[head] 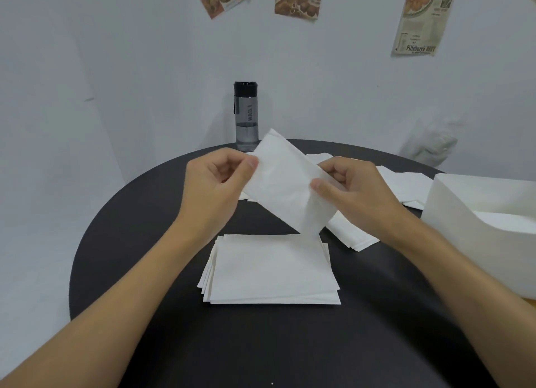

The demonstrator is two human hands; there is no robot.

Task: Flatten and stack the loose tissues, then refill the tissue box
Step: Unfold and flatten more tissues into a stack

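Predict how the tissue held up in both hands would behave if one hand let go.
The tissue is thin and faintly creased, pinched at its ends by the left hand and right hand, so it would probably droop. It looks very light, so a draught could likely shift it. Being soft paper, it might tear under a rough pull.

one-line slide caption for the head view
Left hand and right hand pinch a raised tissue near the tissue stack on the black table.

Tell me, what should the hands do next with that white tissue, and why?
Probably lower the folded white paper tissue, pinched by the left hand and right hand, onto the neat white tissue stack just below; it looks flat already.
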